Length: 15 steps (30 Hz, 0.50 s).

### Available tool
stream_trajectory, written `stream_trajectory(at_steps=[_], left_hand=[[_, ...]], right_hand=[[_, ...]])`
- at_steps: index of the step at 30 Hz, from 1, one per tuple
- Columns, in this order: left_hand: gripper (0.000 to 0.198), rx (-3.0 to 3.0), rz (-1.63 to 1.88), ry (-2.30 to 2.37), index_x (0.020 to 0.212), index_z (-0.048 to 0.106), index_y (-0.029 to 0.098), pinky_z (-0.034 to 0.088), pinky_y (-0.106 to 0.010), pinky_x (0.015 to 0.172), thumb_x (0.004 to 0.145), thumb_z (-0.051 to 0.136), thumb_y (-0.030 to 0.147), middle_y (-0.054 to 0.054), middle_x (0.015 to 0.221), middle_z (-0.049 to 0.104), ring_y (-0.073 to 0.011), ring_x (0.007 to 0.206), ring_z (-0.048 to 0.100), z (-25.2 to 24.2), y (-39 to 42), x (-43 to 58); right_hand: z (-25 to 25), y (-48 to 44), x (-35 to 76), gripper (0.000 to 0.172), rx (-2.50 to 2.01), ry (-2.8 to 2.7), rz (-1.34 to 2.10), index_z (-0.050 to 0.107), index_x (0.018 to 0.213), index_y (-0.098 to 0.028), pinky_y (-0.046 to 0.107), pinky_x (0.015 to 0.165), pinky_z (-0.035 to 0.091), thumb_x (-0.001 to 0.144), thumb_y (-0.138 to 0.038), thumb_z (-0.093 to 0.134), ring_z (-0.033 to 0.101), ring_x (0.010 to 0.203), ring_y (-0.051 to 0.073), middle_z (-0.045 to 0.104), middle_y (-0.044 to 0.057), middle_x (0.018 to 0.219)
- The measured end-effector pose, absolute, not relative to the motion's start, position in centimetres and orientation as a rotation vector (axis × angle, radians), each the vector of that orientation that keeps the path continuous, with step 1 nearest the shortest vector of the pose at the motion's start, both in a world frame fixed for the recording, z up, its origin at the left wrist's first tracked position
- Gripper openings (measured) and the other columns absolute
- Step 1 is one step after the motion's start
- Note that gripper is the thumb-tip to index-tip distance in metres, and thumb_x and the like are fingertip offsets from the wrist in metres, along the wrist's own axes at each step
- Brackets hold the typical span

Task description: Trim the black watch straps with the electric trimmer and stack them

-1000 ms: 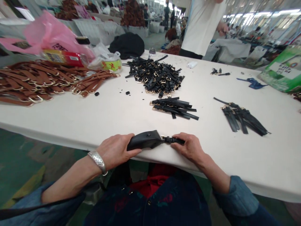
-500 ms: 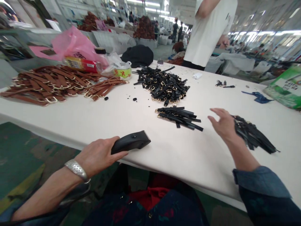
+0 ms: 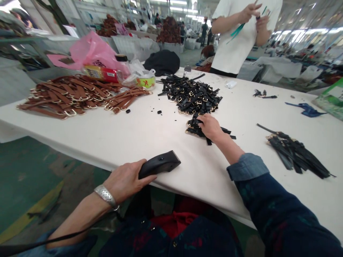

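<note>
My left hand (image 3: 131, 178) is wrapped round a black hair clipper (image 3: 160, 165), its blade end pointing right above the table's near edge. Farther out, my right hand (image 3: 210, 125) has its fingers closed on the buckle end of a black leather strap (image 3: 193, 123) in a small bundle; the fingertips are partly hidden among the straps. Just behind that bundle rises a bigger heap of black straps (image 3: 197, 94) with gold buckles. Another group of black straps (image 3: 294, 151) lies to the right, fanned out on the white table (image 3: 128, 137).
Brown leather straps (image 3: 69, 94) with metal rings cover the left side. Behind them are a pink plastic bag (image 3: 92, 51), a red-labelled jar (image 3: 107, 74) and a black cap (image 3: 162, 62). A blue scrap (image 3: 307, 109) lies right. A person in white (image 3: 233, 43) stands across the table.
My right hand has moved left from beside the right-hand straps onto the small middle bundle, its fingers closing there. My left hand still holds the clipper. The person opposite has raised both hands.
</note>
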<state>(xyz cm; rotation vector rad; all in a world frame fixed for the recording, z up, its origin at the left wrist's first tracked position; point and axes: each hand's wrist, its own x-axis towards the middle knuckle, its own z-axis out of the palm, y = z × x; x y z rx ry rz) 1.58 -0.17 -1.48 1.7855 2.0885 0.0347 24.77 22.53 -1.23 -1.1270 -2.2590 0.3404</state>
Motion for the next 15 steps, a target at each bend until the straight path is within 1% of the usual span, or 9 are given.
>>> stream_trajectory(at_steps=[3,6,8,10,15], left_hand=[[0.045,1.774,0.049,2.081,0.092,0.058,0.023,0.041,-0.029,0.061,0.076,0.043,0.061,-0.005,0.077,0.068,-0.0214,0.070,0.063,-1.8,-0.3,1.3],[0.045,1.780,0.059,2.078,0.092,0.058,0.023,0.041,-0.030,0.062,0.076,0.042,0.063,-0.005,0.076,0.068,-0.0211,0.070,0.062,-1.7,-0.6,0.9],[0.047,1.783,0.049,2.080,0.093,0.059,0.023,0.041,-0.031,0.062,0.076,0.042,0.064,-0.005,0.075,0.067,-0.0213,0.068,0.062,-1.3,-0.8,0.9],[0.050,1.794,0.018,2.086,0.093,0.059,0.022,0.040,-0.031,0.060,0.075,0.042,0.066,-0.005,0.072,0.066,-0.0216,0.065,0.061,-0.7,-0.7,1.1],[0.050,1.954,-0.160,2.056,0.093,0.057,0.021,0.036,-0.031,0.056,0.078,0.037,0.065,-0.006,0.068,0.065,-0.0228,0.063,0.061,0.5,0.2,3.2]], right_hand=[[-2.0,19.9,26.3,0.020,-1.035,-2.393,0.394,0.066,0.101,-0.017,0.033,0.086,0.046,0.087,-0.023,0.053,0.060,0.091,0.018,0.061,0.003,0.093],[-3.9,15.4,29.0,0.026,-0.921,-2.510,0.585,0.065,0.106,-0.020,0.031,0.079,0.048,0.083,-0.017,0.056,0.060,0.084,0.017,0.062,0.004,0.089],[-5.2,12.5,30.9,0.030,-0.937,-2.524,0.659,0.064,0.109,-0.021,0.031,0.077,0.049,0.082,-0.014,0.054,0.059,0.084,0.017,0.062,0.005,0.091],[-6.1,10.4,32.4,0.031,-0.990,-2.509,0.652,0.063,0.110,-0.022,0.032,0.078,0.049,0.082,-0.014,0.053,0.058,0.088,0.019,0.061,0.006,0.096],[-6.4,9.0,32.9,0.029,-1.041,-2.466,0.597,0.065,0.106,-0.022,0.037,0.081,0.047,0.079,-0.014,0.056,0.055,0.091,0.021,0.060,0.008,0.096]])
